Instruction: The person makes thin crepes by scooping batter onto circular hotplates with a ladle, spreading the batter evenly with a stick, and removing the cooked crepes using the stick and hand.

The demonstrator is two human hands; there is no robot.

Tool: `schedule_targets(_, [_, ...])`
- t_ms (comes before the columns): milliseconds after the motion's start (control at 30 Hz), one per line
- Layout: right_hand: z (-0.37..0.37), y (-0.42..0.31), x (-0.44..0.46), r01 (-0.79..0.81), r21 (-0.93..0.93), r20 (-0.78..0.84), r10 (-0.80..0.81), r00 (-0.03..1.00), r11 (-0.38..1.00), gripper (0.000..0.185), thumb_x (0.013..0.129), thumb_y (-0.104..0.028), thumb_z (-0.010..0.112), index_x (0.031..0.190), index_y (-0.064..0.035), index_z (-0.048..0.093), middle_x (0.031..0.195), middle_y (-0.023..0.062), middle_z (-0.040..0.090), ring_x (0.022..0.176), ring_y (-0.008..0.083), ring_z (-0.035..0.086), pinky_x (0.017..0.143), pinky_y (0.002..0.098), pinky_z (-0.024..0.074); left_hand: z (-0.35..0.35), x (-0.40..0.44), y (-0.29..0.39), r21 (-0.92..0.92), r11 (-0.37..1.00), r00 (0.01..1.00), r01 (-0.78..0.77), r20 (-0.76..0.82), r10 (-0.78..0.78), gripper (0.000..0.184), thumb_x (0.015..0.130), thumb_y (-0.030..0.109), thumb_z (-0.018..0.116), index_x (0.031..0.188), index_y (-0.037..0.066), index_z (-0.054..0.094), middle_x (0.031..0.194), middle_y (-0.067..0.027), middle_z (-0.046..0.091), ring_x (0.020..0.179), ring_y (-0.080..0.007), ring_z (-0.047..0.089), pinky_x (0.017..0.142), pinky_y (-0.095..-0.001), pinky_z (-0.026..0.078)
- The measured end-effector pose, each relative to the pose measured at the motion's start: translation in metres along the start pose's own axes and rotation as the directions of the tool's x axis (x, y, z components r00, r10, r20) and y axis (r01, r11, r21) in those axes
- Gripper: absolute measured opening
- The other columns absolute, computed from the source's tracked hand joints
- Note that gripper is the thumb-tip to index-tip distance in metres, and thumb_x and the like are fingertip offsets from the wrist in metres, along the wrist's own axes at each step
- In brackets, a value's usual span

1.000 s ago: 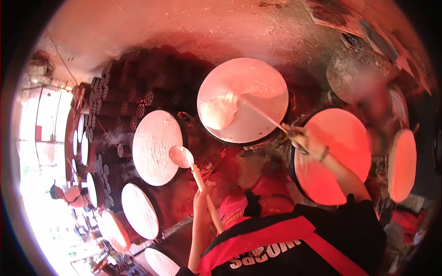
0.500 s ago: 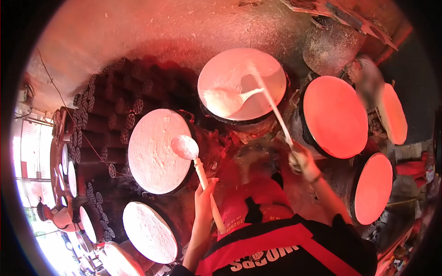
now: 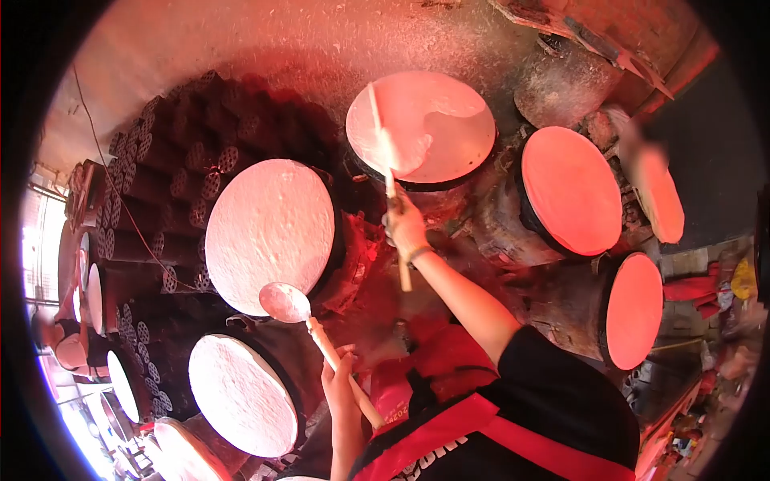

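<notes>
My right hand [image 3: 407,224] grips the wooden handle of a batter spreader [image 3: 391,180]. The head of this tool lies over the far round griddle [image 3: 464,164], in pale wet batter [image 3: 413,100]. Batter covers the left and upper part of that griddle; a smoother, darker patch shows at lower right. Closed around the wooden handle of a ladle [image 3: 322,343] is my left hand [image 3: 341,381]. The ladle's batter-coated bowl tilts over the near edge of the left griddle [image 3: 273,232], which a bumpy white sheet covers.
More round griddles stand around me: a lower-left one [image 3: 243,397], a right one [image 3: 571,192] and a lower-right one [image 3: 634,311]. Stacked perforated coal briquettes [image 3: 172,176] fill the left side. A cable [image 3: 120,196] runs past them. Another person [image 3: 70,345] is at far left.
My right hand has swung left and forward with the spreader, and batter now reaches more of the far griddle's upper edge. The ladle has dropped lower and left with my left hand.
</notes>
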State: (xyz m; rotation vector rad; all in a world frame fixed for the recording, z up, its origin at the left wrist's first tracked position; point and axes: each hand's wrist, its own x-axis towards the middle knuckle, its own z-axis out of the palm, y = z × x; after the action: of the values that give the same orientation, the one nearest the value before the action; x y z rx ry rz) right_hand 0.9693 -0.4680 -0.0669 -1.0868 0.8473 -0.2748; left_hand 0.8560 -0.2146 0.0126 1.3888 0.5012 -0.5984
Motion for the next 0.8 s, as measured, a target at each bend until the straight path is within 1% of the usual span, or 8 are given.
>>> schedule_targets(67, [-0.042, 0.009, -0.004, 0.027, -0.094, -0.023, -0.029, 0.999, 0.995, 0.041, 0.097, -0.035, 0.044, 0.137, -0.0304, 0.038, 0.052, -0.0053, 0.037, 0.036, 0.0065, 0.034, 0.032, 0.0236, 0.0287, 0.002, 0.001, 0.001, 0.029, 1.000, 0.999, 0.010, 0.036, -0.011, 0.018, 0.086, 0.008, 0.055, 0.104, 0.005, 0.060, 0.086, 0.0003, 0.054, 0.072, -0.0076, 0.051, 0.056, -0.0236, 0.049])
schedule_targets(200, [-0.094, -0.016, -0.006, -0.052, -0.023, -0.124, 0.049, 0.991, 0.998, 0.040, 0.094, -0.039, 0.048, 0.133, -0.0307, 0.042, 0.061, -0.0013, 0.045, 0.040, 0.0071, 0.038, 0.034, 0.0227, 0.0298, 0.005, 0.001, -0.002, 0.097, 0.994, 0.987, 0.052, 0.148, -0.066, 0.019, 0.085, 0.009, 0.057, 0.104, 0.008, 0.061, 0.079, 0.0057, 0.049, 0.068, -0.0030, 0.045, 0.049, -0.0183, 0.038])
schedule_targets(333, [-0.068, -0.033, 0.015, 0.075, 0.317, -0.071, -0.055, 0.996, 0.945, 0.027, 0.095, -0.035, 0.048, 0.119, -0.0236, 0.048, 0.061, 0.0007, 0.047, 0.041, 0.0094, 0.040, 0.034, 0.0241, 0.0311, 0.016, -0.001, -0.004, 0.132, 0.991, 0.984, 0.029, 0.172, -0.052, 0.020, 0.085, 0.008, 0.056, 0.104, 0.007, 0.061, 0.082, 0.0054, 0.052, 0.068, -0.0027, 0.045, 0.053, -0.0171, 0.035])
schedule_targets(367, [-0.053, -0.039, 0.010, -0.034, 0.311, -0.036, 0.048, 0.998, 0.950, 0.023, 0.095, -0.035, 0.049, 0.113, -0.0205, 0.049, 0.061, 0.0012, 0.047, 0.041, 0.0101, 0.040, 0.035, 0.0240, 0.0310, 0.024, -0.001, -0.003, 0.105, 0.994, 0.985, 0.003, 0.170, -0.021, 0.019, 0.086, 0.008, 0.056, 0.104, 0.006, 0.061, 0.086, 0.0046, 0.054, 0.069, -0.0029, 0.045, 0.057, -0.0168, 0.035])
schedule_targets(400, [-0.045, -0.041, -0.001, -0.071, 0.071, 0.072, 0.066, 0.995, 0.995, 0.025, 0.095, -0.034, 0.049, 0.114, -0.0199, 0.048, 0.061, 0.0010, 0.047, 0.042, 0.0097, 0.040, 0.035, 0.0240, 0.0302, 0.033, -0.001, -0.003, 0.078, 0.997, 0.986, -0.022, 0.168, 0.009, 0.019, 0.086, 0.007, 0.056, 0.104, 0.006, 0.061, 0.089, 0.0037, 0.056, 0.071, -0.0031, 0.045, 0.060, -0.0164, 0.035])
schedule_targets(467, [-0.067, -0.017, -0.007, -0.100, 0.038, 0.351, 0.081, 0.933, 0.994, 0.031, 0.096, -0.036, 0.046, 0.122, -0.0195, 0.046, 0.061, 0.0004, 0.047, 0.039, 0.0084, 0.036, 0.034, 0.0247, 0.0299, 0.048, -0.001, 0.001, 0.073, 0.997, 0.985, -0.025, 0.170, 0.012, 0.019, 0.086, 0.006, 0.055, 0.104, 0.005, 0.060, 0.094, 0.0021, 0.057, 0.074, -0.0036, 0.046, 0.065, -0.0172, 0.036])
schedule_targets(633, [-0.186, -0.043, 0.002, -0.169, -0.013, 0.208, 0.168, 0.964, 0.986, 0.031, 0.096, -0.032, 0.047, 0.124, -0.0215, 0.046, 0.061, -0.0001, 0.047, 0.040, 0.0074, 0.035, 0.034, 0.0230, 0.0283, 0.080, -0.001, -0.003, 0.000, 0.999, 0.985, -0.032, 0.167, 0.031, 0.022, 0.086, 0.005, 0.055, 0.107, 0.004, 0.058, 0.101, -0.0014, 0.059, 0.083, -0.0050, 0.049, 0.075, -0.0197, 0.039])
schedule_targets(800, [-0.174, -0.072, 0.036, -0.114, 0.083, 0.156, 0.100, 0.983, 0.990, 0.031, 0.095, -0.035, 0.048, 0.124, -0.0229, 0.047, 0.061, -0.0005, 0.047, 0.039, 0.0075, 0.035, 0.034, 0.0234, 0.0278, 0.120, 0.008, -0.010, 0.070, 0.997, 0.979, -0.040, 0.202, 0.025, 0.025, 0.087, 0.006, 0.056, 0.112, 0.004, 0.055, 0.097, -0.0017, 0.059, 0.080, -0.0070, 0.052, 0.071, -0.0217, 0.043])
